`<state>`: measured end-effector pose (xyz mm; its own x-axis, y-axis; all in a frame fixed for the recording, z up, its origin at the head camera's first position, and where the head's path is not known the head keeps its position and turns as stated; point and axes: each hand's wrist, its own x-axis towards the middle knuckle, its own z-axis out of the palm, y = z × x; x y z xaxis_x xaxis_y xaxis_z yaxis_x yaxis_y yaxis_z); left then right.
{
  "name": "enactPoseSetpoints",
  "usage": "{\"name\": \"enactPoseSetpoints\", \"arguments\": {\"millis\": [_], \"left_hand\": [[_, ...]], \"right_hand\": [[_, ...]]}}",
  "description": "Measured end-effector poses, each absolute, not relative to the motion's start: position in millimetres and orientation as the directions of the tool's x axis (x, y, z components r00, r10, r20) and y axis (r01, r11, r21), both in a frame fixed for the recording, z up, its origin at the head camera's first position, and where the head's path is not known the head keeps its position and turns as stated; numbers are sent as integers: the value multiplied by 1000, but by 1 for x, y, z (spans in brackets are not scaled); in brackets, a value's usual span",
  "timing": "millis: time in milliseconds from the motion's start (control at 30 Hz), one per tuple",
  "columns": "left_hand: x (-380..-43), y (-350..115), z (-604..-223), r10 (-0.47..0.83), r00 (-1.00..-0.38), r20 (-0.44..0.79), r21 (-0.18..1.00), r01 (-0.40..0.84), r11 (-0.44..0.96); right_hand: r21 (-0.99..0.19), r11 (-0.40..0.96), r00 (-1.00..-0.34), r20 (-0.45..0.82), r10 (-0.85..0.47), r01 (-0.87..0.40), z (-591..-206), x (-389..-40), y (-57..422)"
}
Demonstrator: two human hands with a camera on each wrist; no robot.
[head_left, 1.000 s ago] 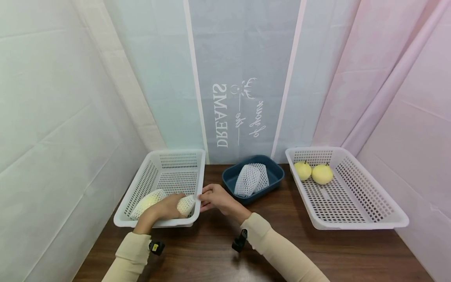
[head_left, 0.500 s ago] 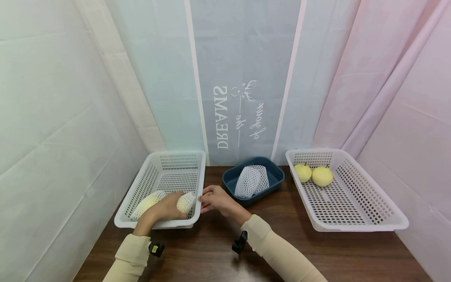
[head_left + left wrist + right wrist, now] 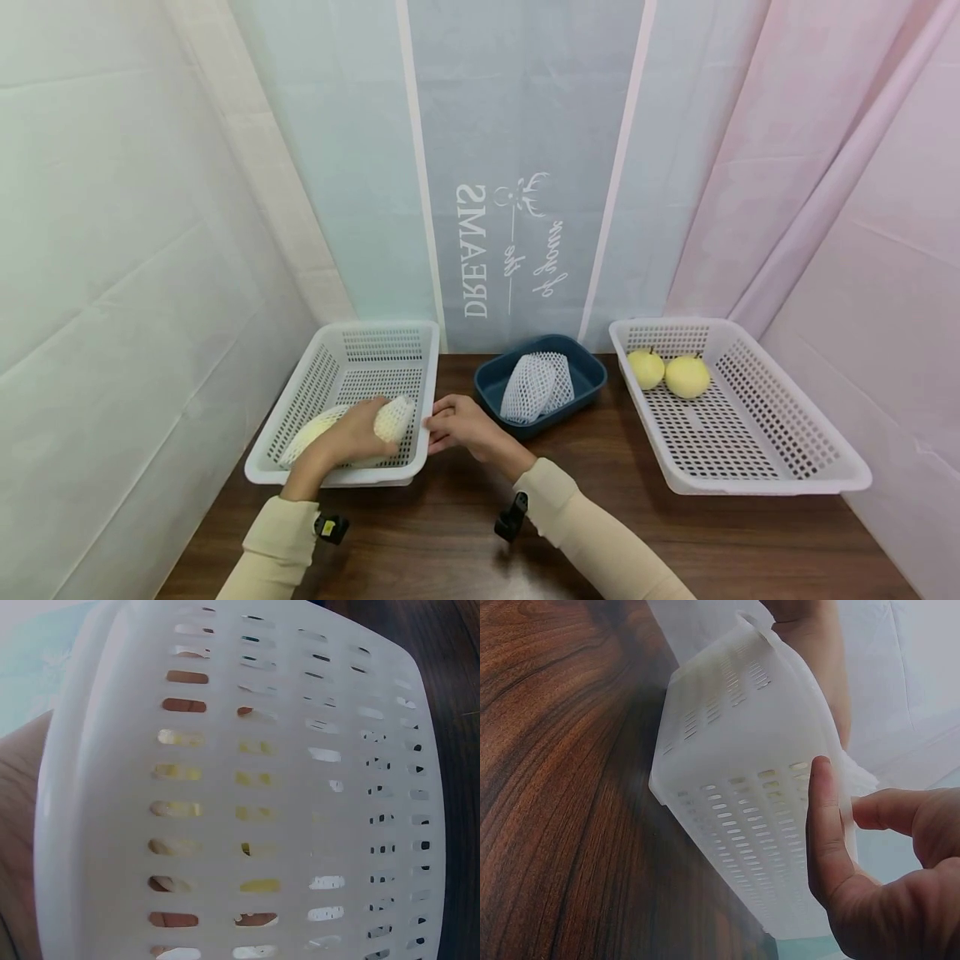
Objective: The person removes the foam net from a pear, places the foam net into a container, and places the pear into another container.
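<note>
In the left white plastic basket (image 3: 258, 462), my left hand (image 3: 358, 435) grips a yellow pear in a white foam net (image 3: 393, 420). A second netted pear (image 3: 311, 433) lies beside it, partly behind that hand. My right hand (image 3: 467, 427) pinches the basket's right rim. The right wrist view shows a finger of the right hand (image 3: 900, 877) along the basket's outer wall (image 3: 727, 757), with the thumb at the rim. In the left wrist view the slotted basket wall (image 3: 292, 787) hides most of the hand and fruit; yellow shows through the slots.
A dark blue tray (image 3: 592, 385) with foam nets (image 3: 528, 387) stands right of the left basket. Further right, another white basket (image 3: 817, 479) holds two bare yellow pears (image 3: 687, 377) at its back left. Curtained walls bound the wooden table (image 3: 420, 550).
My left hand has raised the netted pear slightly inside the basket. The right hand keeps its place on the rim.
</note>
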<state>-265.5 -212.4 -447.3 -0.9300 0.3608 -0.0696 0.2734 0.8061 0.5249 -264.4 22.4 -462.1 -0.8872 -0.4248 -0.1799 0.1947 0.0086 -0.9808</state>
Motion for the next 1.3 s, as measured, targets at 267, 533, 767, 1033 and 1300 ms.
{"name": "enactPoseSetpoints", "arguments": {"millis": [267,533,767,1033,1300], "left_hand": [[-264,-210,-443,307,-951,-43,529,239,814],[-260,-208,-438,275,-961,-9,534,228,814],[-258,-205,-432,261,-965,26,559,230,796],[-255,-202,-428,257,-965,43,575,234,784],[-256,-199,-423,265,-961,77,598,257,759]], "right_hand": [[-981,12,-885,-181,-428,195,-461,-264,23],[-982,4,-887,-170,-429,187,-463,-263,24],[-982,17,-884,-177,-433,188,-460,-264,26],[-982,-4,-881,-169,-442,190,-463,-265,28],[-988,10,-906,-144,-398,153,-462,-266,28]]}}
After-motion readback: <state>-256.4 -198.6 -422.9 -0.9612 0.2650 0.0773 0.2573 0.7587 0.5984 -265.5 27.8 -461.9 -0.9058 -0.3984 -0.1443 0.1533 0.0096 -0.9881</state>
